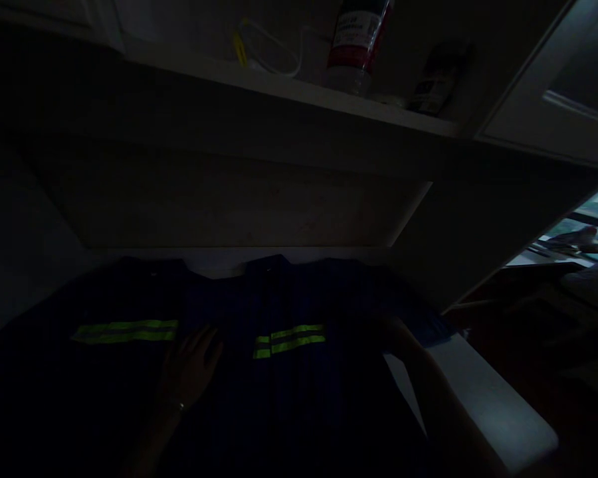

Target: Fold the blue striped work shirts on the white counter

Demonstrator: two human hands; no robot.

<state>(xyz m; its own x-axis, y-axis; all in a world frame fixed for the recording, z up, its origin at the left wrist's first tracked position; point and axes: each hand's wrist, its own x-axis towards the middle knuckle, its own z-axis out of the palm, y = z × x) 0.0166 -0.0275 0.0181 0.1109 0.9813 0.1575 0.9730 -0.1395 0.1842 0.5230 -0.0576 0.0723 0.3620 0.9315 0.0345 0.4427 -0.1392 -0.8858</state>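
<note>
A dark blue work jacket (299,385) with yellow-green reflective stripes lies spread on a white surface, its collar toward the back wall. My left hand (192,362) rests flat on the fabric near the middle, fingers stretched out. A thin band circles that wrist. At the jacket's right side is my right hand (386,328), reaching in beside the sleeve; it is so dark that its fingers do not show. One reflective stripe (298,338) runs between the two hands, and another stripe (127,330) lies left of my left hand.
Above the jacket runs a shelf (289,89) bearing a bottle with a red and white label (353,40), a dark container (436,79) and a white cord with a yellow tag (240,48). The white surface (498,398) ends at the right. A window (593,212) is beyond.
</note>
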